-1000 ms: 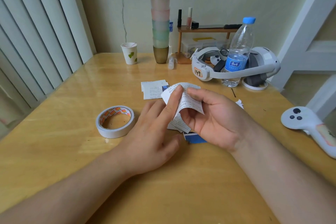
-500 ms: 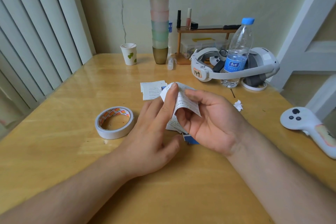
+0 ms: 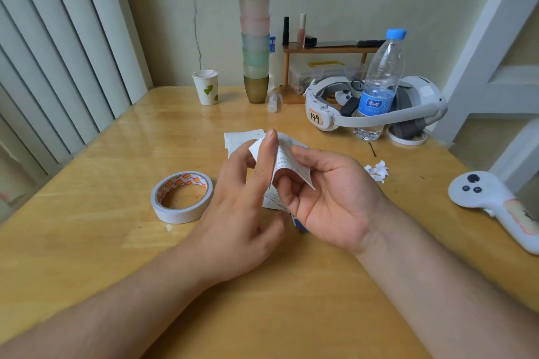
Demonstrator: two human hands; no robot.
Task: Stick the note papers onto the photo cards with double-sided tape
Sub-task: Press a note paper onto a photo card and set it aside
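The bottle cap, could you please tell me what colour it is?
Light blue; the bottle cap shows best in the head view.

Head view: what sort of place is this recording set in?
Most likely a room in a home, at a wooden table pushed against a wall. Vertical blinds, a small shelf holding cosmetics, and a tall stack of tinted cups suggest a lived-in domestic space, not a lab.

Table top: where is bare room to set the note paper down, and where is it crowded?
Bare wood lies on the table left of the tape roll toward the blinds, and between the paper cup and the notes. The near edge is taken by the forearms. The back right is crowded: headset, water bottle, shelf, controller, paper scraps.
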